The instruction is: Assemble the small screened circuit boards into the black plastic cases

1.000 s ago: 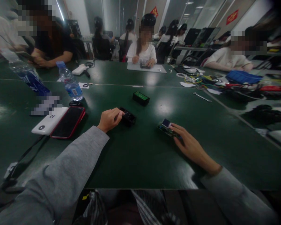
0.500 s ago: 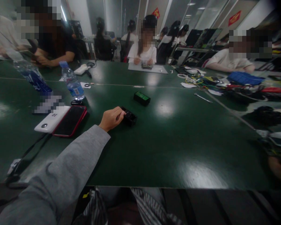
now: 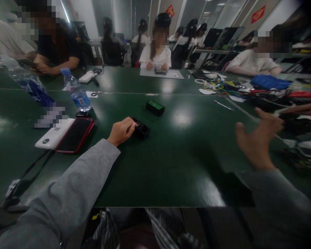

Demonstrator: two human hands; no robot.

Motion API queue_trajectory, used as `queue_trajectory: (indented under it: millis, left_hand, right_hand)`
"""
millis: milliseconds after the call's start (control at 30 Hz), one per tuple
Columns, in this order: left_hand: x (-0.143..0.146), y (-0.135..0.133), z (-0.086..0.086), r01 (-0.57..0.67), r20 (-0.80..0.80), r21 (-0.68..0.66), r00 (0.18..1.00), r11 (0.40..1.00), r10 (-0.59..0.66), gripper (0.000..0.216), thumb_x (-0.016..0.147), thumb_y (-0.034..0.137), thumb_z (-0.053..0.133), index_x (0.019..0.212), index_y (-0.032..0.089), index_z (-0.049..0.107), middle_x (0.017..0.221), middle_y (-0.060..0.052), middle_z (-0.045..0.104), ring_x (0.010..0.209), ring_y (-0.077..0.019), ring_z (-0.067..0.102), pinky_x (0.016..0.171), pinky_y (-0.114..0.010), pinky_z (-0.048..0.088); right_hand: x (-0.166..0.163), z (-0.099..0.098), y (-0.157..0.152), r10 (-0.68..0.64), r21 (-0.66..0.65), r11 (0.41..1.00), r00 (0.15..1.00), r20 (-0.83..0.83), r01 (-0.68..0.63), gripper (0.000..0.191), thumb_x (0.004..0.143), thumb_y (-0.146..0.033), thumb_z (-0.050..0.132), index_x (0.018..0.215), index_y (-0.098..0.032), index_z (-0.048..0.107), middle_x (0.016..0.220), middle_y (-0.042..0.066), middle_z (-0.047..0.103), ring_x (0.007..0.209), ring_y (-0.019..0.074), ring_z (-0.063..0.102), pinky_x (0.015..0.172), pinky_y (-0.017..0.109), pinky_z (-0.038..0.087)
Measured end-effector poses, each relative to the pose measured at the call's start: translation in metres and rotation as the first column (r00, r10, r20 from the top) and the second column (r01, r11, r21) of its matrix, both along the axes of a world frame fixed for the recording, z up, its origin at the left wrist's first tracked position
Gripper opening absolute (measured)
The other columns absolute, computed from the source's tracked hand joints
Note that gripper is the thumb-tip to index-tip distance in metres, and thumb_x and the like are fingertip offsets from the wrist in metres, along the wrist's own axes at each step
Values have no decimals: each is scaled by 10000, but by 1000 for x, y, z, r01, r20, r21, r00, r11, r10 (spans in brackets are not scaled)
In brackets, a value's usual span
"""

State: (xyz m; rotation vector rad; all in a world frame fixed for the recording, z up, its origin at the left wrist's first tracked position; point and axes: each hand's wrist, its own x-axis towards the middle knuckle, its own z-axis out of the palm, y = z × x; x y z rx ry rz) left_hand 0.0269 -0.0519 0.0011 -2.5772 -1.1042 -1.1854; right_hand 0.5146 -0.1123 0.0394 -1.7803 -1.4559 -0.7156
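Observation:
My left hand (image 3: 122, 130) is closed at the left end of a small black plastic case (image 3: 142, 129), which rests on the table with an open hollow on top. Its fingertips press on the case. Just beyond lies a second black case (image 3: 155, 107) with a green circuit board showing on its upper face. Over the right side of the table my right hand (image 3: 259, 138) is raised, slightly blurred, with thumb and fingers apart and nothing in it.
On the left are a red-edged phone (image 3: 75, 135), a white power bank (image 3: 54, 133) and a water bottle (image 3: 77, 91). A wrench (image 3: 223, 105) lies near tangled cables (image 3: 233, 88) on the right. Another person's hand (image 3: 303, 109) is at the right edge. Several people sit beyond.
My right hand has come up from the lower right edge over the table and opened. My left hand stays at the black case. The view has shifted slightly.

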Motion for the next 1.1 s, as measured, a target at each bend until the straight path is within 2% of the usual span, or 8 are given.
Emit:
queue_trajectory:
  millis: [100,200,300,367,533,733,867,1100]
  left_hand:
    - [-1,-1,1,21,4,4,1000,1000,-21,297,1027,286,390,966,177,660,943,-55,679,837,-150,653,703,-267,524]
    - [-2,0,1,-17,85,88,996,996,10,242,1013,264,416,1020,188,645,1048,-70,660,920,-166,650,761,-287,534]
    - [-4,5,1,-90,166,136,984,987,66,238,1012,262,402,1106,194,610,1157,-96,625,1080,-200,615,901,-346,520]
    - [-5,11,0,-132,165,91,979,987,116,269,1024,290,376,1177,193,575,1225,-111,602,1172,-218,577,981,-386,490]
    - [-9,26,-12,-221,66,-113,971,969,229,399,1048,399,293,1241,179,565,1338,-124,569,1272,-244,513,1066,-441,423]
    - [-10,28,-17,-84,-61,-356,996,931,67,582,1059,466,149,1167,178,643,1200,-83,667,1157,-206,586,1038,-386,452]
    - [-9,25,-14,-52,-47,-374,998,926,37,609,1054,497,151,1150,175,659,1180,-84,681,1136,-205,600,1035,-386,461]
    - [-10,24,-15,-31,-156,-346,987,938,-25,589,1056,480,184,1188,162,662,1261,-109,650,1203,-234,576,1031,-446,468]
  right_hand:
    - [-124,0,21,372,60,928,927,-50,-369,503,984,-452,497,1392,-158,478,1342,185,519,1320,259,427,1101,479,326]
    - [-234,-20,21,664,-67,737,739,-115,-672,471,1015,-405,422,1451,-233,376,1419,137,476,1367,262,402,1110,522,343]
    - [-284,-43,18,840,-376,416,508,-192,-828,639,978,-405,502,1536,-252,231,1572,140,297,1425,295,354,1099,529,397]
    - [-289,-49,17,854,-445,318,457,-249,-837,688,971,-365,522,1555,-262,174,1616,130,207,1450,294,321,1100,524,412]
    - [-276,-36,16,826,-415,372,500,-261,-830,526,958,-357,570,1439,-274,374,1529,104,371,1364,300,432,1043,543,454]
    - [-275,-36,18,787,-307,466,547,-286,-830,346,926,-277,595,1254,-209,508,1319,126,517,1173,282,563,937,482,525]
    - [-273,-43,24,779,-321,400,503,-374,-859,563,927,-329,610,1430,-245,373,1396,117,466,1218,279,542,967,495,532]
    - [-251,-34,11,751,-359,324,469,-465,-875,553,943,-334,582,1457,-284,384,1323,84,523,1177,248,574,1000,495,525]
